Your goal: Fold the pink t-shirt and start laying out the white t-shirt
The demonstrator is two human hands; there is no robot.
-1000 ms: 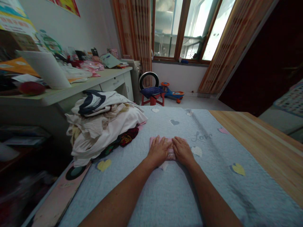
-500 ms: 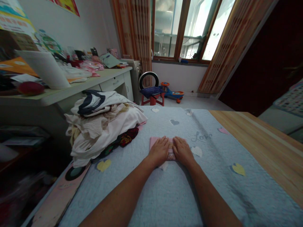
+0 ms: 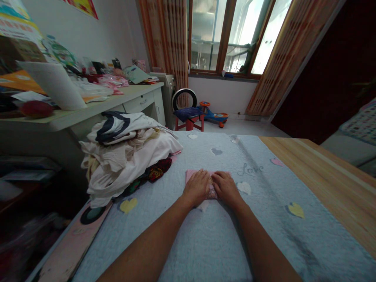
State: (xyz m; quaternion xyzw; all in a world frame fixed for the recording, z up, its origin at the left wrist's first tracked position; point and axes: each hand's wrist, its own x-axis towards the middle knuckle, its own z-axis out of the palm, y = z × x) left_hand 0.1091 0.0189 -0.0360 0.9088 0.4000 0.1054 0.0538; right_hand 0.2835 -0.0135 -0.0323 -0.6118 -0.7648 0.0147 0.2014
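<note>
A small folded pink cloth (image 3: 212, 192) with a printed pattern lies on the light blue bedspread (image 3: 202, 243), mostly covered by my hands. My left hand (image 3: 197, 187) rests flat on its left part, fingers stretched forward. On the right part sits my right hand (image 3: 226, 188), its fingers bent a little and pointing inward, tips touching the cloth. A strip of the cloth shows between the two hands, and its far left corner shows past my left fingers.
A heap of clothes (image 3: 132, 152), mostly white and beige, lies to the left by the pink bed edge (image 3: 70, 243). Beyond it stands a cluttered desk (image 3: 141, 92). A red stool (image 3: 190, 124) and a blue ride-on toy (image 3: 216, 116) are on the floor ahead. Bare wooden boards (image 3: 323, 168) show at right.
My right hand's fingers have bent and shifted slightly to the left over the cloth. My left hand stays almost where it was.
</note>
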